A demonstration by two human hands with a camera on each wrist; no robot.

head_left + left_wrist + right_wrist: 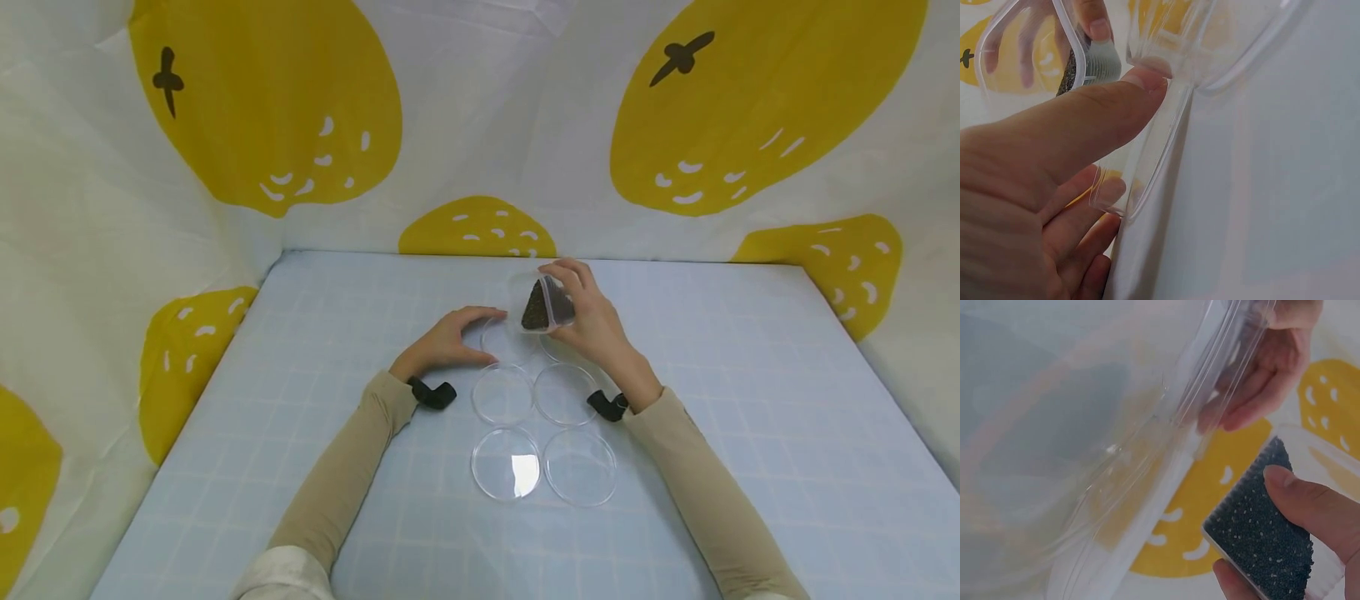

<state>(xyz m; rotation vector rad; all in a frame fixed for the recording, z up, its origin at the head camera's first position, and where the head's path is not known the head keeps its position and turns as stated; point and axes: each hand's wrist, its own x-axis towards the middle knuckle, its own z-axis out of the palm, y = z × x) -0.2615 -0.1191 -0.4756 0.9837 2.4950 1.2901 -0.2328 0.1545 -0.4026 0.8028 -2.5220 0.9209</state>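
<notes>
Gripping a tilted clear plastic container [556, 302] of dark granules [535, 310] between thumb and fingers, the right hand [594, 323] holds it above the table [360, 300], near the far edge's middle, while the left hand [448, 338], thumb and fingers spread wide, grips the rear-left petri dish [506, 341] by its rim.

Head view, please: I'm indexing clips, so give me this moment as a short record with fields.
left hand: curved around the far-left dish, thumb at its rim
right hand: grips a clear container, tilted
contents: dark granules in the container
far row: far-left dish; far-right dish, partly hidden by the right hand
middle row: middle-left dish, middle-right dish
near row: near-left dish, near-right dish
surface: pale blue checked cloth
backdrop: white sheet with yellow shapes
</notes>
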